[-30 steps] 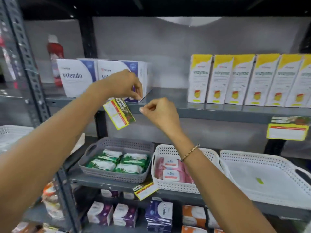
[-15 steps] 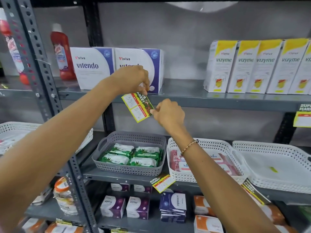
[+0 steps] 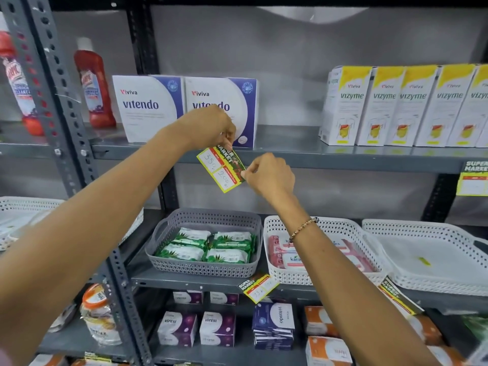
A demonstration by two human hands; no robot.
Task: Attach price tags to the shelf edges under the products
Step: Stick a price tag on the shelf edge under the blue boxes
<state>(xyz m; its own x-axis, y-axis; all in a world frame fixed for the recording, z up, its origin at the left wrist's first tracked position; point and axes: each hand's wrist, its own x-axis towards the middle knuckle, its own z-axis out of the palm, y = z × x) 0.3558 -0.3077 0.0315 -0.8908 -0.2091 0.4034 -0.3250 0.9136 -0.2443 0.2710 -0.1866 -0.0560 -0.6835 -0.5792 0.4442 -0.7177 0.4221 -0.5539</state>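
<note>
The price tag [image 3: 221, 169], a light, bendy card best held by its corners, hangs tilted against the shelf edge [image 3: 330, 161] under the vitendo boxes [image 3: 184, 108], left hand [image 3: 211, 128] pinching its top corner, right hand [image 3: 269, 175] its right.

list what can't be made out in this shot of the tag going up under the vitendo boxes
Head view only:
- Price tag: whether it already sticks to the shelf edge; the left hand covers its top.
- Right hand: its grip on the tag's corner is hidden by curled fingers.
- Second vitendo box: lower front hidden behind the left hand.
- Tag at far right: cut off by the frame edge, its price blurred.
</note>
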